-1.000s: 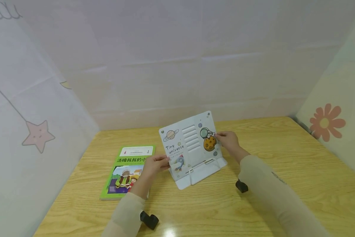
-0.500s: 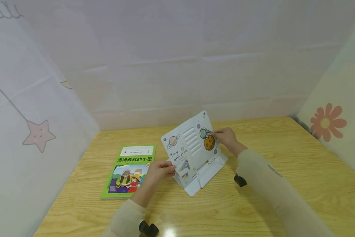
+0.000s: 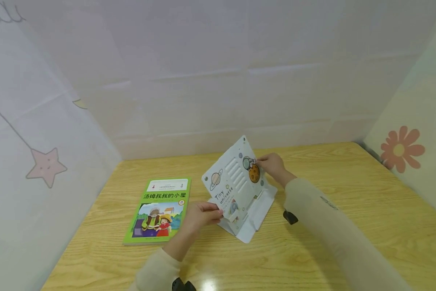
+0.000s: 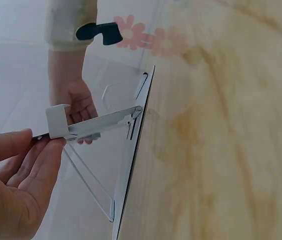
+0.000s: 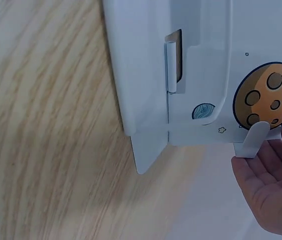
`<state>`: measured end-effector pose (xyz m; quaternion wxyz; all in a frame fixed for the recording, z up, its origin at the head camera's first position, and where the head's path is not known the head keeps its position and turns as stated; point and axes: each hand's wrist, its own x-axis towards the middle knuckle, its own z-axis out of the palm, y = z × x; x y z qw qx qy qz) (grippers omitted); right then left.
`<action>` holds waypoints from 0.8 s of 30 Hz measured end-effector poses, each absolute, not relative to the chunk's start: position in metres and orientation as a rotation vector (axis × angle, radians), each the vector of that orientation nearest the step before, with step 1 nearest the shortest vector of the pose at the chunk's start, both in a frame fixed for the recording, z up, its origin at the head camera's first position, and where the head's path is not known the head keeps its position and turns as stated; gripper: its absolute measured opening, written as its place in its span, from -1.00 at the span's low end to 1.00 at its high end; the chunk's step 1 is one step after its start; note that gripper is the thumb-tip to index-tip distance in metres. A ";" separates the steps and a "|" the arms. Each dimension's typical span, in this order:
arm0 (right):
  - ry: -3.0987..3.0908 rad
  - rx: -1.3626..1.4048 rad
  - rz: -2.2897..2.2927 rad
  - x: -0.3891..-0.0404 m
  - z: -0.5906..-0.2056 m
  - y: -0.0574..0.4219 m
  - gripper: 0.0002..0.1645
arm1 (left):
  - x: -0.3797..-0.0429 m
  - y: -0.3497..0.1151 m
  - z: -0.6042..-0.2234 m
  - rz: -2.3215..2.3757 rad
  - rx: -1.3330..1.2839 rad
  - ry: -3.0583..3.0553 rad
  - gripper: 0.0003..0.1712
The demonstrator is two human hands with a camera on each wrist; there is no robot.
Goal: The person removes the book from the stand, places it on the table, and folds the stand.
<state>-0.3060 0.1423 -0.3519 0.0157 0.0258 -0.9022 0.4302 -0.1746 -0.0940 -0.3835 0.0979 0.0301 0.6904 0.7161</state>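
A white metal book stand (image 3: 236, 173), printed with a ringed planet, a rocket and an astronaut, stands on the wooden table with its panel tilted back and its front turned toward the right. My left hand (image 3: 201, 216) pinches the panel's left edge low down, beside a small white clip (image 4: 57, 121). On the opposite edge, my right hand (image 3: 274, 165) grips the panel between thumb and fingers near the astronaut picture; another clip (image 5: 253, 140) sits there. In the left wrist view the panel appears edge-on, joined by a hinge to the flat base (image 4: 131, 165).
A green picture book (image 3: 157, 212) lies flat to the left of the stand, close to my left forearm. The wooden table (image 3: 349, 182) extends to both sides. Behind it hangs a pale cloth backdrop (image 3: 218, 101), with printed side panels at left and right.
The stand has turned on the table, its left side swinging rightward and toward me. My left hand moved right with it; my right hand shifted slightly left. The green book is now fully uncovered.
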 end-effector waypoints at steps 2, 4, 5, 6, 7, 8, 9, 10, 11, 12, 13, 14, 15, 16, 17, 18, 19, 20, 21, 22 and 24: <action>-2.805 0.086 1.335 -0.307 -0.351 0.140 -0.66 | -0.172 -0.092 -0.382 2.095 0.118 2.065 -0.74; -2.807 0.091 1.343 -0.309 -0.352 0.138 -0.66 | -0.169 -0.090 -0.381 2.075 0.150 2.073 -0.74; -2.808 0.087 1.348 -0.310 -0.352 0.137 -0.66 | -0.168 -0.089 -0.381 2.069 0.167 2.073 -0.74; -2.810 0.085 1.360 -0.311 -0.352 0.136 -0.66 | -0.167 -0.088 -0.381 2.064 0.186 2.072 -0.74; -2.811 0.088 1.363 -0.311 -0.352 0.136 -0.67 | -0.166 -0.087 -0.382 2.065 0.201 2.067 -0.74; -2.813 0.090 1.364 -0.312 -0.352 0.135 -0.67 | -0.166 -0.085 -0.382 2.070 0.218 2.059 -0.74; -2.816 0.097 1.361 -0.312 -0.353 0.135 -0.67 | -0.165 -0.083 -0.383 2.073 0.231 2.057 -0.74; -2.818 0.106 1.348 -0.313 -0.352 0.134 -0.68 | -0.164 -0.082 -0.383 2.074 0.241 2.062 -0.74; -2.820 0.111 1.331 -0.314 -0.352 0.133 -0.68 | -0.164 -0.080 -0.384 2.072 0.249 2.068 -0.74; -2.823 0.119 1.322 -0.314 -0.352 0.132 -0.69 | -0.163 -0.078 -0.384 2.073 0.256 2.076 -0.74; -2.825 0.128 1.307 -0.314 -0.352 0.131 -0.69 | -0.162 -0.076 -0.384 2.072 0.262 2.082 -0.74; -2.827 0.134 1.286 -0.315 -0.351 0.130 -0.69 | -0.161 -0.074 -0.385 2.071 0.270 2.088 -0.74; -2.829 0.139 1.276 -0.315 -0.351 0.129 -0.70 | -0.161 -0.072 -0.386 2.063 0.275 2.100 -0.73; -2.832 0.145 1.266 -0.315 -0.350 0.127 -0.70 | -0.160 -0.070 -0.386 2.068 0.277 2.097 -0.73; -2.836 0.147 1.263 -0.315 -0.349 0.126 -0.70 | -0.159 -0.068 -0.387 2.075 0.283 2.093 -0.73; -2.842 0.156 1.257 -0.316 -0.348 0.125 -0.70 | -0.158 -0.066 -0.388 2.084 0.293 2.093 -0.74; -2.847 0.166 1.246 -0.316 -0.348 0.124 -0.70 | -0.157 -0.064 -0.388 2.097 0.290 2.087 -0.74; -2.852 0.179 1.233 -0.316 -0.347 0.123 -0.70 | -0.156 -0.062 -0.388 2.109 0.286 2.083 -0.74; -2.858 0.191 1.226 -0.316 -0.346 0.122 -0.70 | -0.155 -0.061 -0.388 2.119 0.282 2.086 -0.75; -2.863 0.203 1.211 -0.316 -0.346 0.121 -0.70 | -0.154 -0.059 -0.387 2.136 0.275 2.081 -0.76; -2.874 0.220 1.186 -0.316 -0.344 0.119 -0.70 | -0.152 -0.054 -0.386 2.149 0.260 2.089 -0.78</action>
